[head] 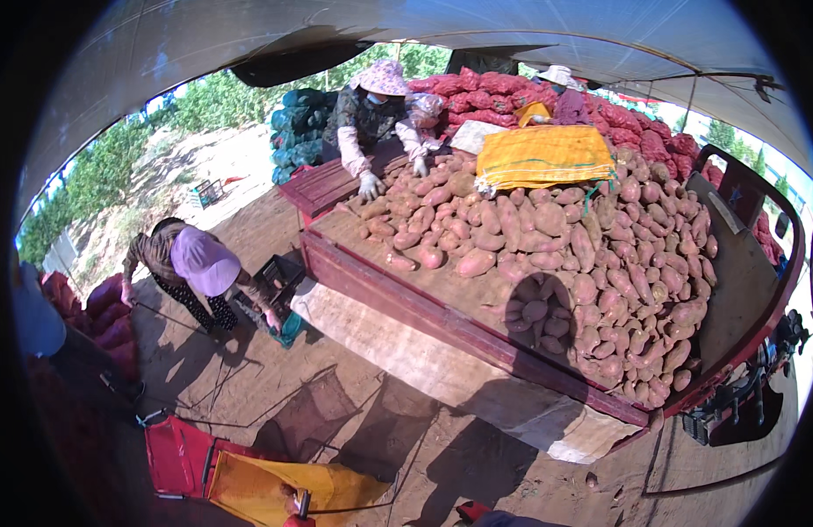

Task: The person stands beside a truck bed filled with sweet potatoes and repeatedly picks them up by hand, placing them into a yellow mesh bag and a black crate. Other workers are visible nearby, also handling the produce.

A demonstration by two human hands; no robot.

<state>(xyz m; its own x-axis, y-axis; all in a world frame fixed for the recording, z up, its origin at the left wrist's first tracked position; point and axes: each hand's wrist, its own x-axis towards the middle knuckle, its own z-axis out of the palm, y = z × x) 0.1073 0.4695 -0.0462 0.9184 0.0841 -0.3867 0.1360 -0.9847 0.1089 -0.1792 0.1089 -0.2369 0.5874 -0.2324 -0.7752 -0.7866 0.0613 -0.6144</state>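
Neither of my hands can be made out. At the bottom edge, a red and dark blue piece of clothing or footwear [475, 510] shows only in part. Before me, a heap of sweet potatoes [551, 221] fills much of a dark red truck bed [406, 283], and a rounded shadow falls on the heap. A stack of yellow mesh sacks [545, 155] lies on top. At lower left, red [176, 454] and yellow mesh bags [261, 484] hang on a frame with dark tubes; small reddish items by the yellow one are unclear.
Across the bed, a person in a floral hat [380, 79] touches sweet potatoes with gloved hands. At left, a person in a purple cap [205, 260] bends over black crates [278, 277]. Filled red sacks [499, 85] are piled behind; another person [34, 316] stands at the left edge.
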